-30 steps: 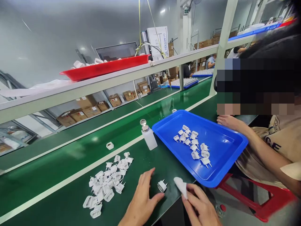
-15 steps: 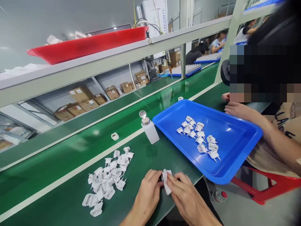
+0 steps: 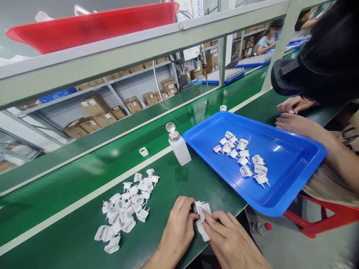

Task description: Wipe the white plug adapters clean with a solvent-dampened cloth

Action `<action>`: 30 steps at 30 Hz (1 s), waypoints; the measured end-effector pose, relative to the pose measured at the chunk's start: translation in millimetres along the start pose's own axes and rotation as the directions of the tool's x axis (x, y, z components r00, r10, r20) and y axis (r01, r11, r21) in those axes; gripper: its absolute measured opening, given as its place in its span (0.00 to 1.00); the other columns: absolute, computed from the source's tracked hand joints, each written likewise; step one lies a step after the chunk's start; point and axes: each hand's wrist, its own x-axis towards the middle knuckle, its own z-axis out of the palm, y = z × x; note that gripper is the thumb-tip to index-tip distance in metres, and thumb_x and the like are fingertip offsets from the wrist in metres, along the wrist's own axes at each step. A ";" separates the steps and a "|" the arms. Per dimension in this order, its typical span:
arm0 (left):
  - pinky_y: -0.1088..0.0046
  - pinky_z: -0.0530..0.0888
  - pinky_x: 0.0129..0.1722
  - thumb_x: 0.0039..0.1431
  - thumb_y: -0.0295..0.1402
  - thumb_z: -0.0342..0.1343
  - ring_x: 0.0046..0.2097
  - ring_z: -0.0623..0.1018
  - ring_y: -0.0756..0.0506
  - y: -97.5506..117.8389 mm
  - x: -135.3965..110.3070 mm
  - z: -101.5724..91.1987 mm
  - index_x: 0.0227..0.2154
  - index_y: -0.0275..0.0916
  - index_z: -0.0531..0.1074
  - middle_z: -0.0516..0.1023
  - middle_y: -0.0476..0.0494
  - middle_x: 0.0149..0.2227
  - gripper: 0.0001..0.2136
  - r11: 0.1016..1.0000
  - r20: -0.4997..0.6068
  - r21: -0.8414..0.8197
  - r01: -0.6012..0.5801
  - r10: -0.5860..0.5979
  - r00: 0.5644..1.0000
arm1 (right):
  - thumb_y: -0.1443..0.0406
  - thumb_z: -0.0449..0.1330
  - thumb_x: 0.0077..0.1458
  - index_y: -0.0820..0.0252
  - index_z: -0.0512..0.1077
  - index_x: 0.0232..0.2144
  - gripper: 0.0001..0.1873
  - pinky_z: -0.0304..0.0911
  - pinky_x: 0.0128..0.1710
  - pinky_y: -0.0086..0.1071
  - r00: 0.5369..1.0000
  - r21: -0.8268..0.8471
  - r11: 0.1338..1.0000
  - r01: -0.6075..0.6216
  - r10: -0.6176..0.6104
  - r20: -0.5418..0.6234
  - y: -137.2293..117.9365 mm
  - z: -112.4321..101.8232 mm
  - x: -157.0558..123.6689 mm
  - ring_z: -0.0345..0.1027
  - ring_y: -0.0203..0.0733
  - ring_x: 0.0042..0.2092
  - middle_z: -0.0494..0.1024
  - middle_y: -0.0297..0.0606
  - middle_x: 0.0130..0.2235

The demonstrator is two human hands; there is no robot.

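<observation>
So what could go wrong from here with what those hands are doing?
The white cloth between the left hand and right hand could snag the plug piece's pins. The blue tray juts past the green bench's edge, so a bump might tip it. The upright bottle could spill if knocked near the white plug pile.

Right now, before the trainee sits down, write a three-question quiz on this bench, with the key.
1. What do the left hand and right hand hold between them? A) a white cloth B) a pair of scissors C) a glass jar
2. True or false: the plastic bottle with the silver top stands inside the blue tray.
3. Which hand is nearer the loose heap of white plug adapters on the green belt?

Key: 1 A; 2 false; 3 left hand.
</observation>
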 end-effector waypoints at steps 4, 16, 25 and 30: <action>0.65 0.76 0.43 0.59 0.17 0.50 0.41 0.76 0.43 4.2 -2.8 -5.5 0.45 0.42 0.71 0.76 0.42 0.44 0.17 0.995 0.049 -0.050 0.086 -0.083 0.995 | 0.71 0.50 0.66 0.51 0.77 0.43 0.17 0.68 0.39 0.35 0.982 0.218 0.962 -0.166 0.140 0.130 1.2 -43.7 2.9 0.69 0.44 0.40 0.82 0.34 0.42; 0.69 0.82 0.40 0.60 0.35 0.65 0.38 0.83 0.45 14.9 -4.1 -10.5 0.45 0.42 0.79 0.84 0.44 0.42 0.11 0.858 -0.125 -0.508 0.082 -0.167 0.978 | 0.46 0.50 0.67 0.58 0.76 0.33 0.26 0.57 0.32 0.33 0.765 0.713 0.591 -0.378 0.633 -0.120 -0.6 -5.5 35.9 0.59 0.41 0.31 0.70 0.35 0.28; 0.73 0.79 0.33 0.57 0.30 0.69 0.30 0.82 0.47 57.0 22.5 -21.8 0.40 0.40 0.79 0.83 0.48 0.31 0.09 0.932 -0.395 -0.304 -0.197 0.065 0.917 | 0.50 0.70 0.53 0.58 0.79 0.32 0.17 0.61 0.29 0.26 0.620 0.966 -0.139 0.218 0.784 -0.027 -39.2 3.3 50.4 0.58 0.35 0.31 0.69 0.32 0.29; 0.72 0.76 0.32 0.59 0.28 0.68 0.30 0.79 0.47 50.1 19.2 -14.8 0.41 0.37 0.77 0.79 0.47 0.30 0.09 0.947 -0.414 -0.025 -0.321 0.282 0.865 | 0.47 0.73 0.47 0.59 0.79 0.32 0.22 0.62 0.29 0.28 0.563 0.982 -0.088 0.166 0.826 -0.021 -35.1 8.2 41.8 0.57 0.36 0.31 0.67 0.30 0.26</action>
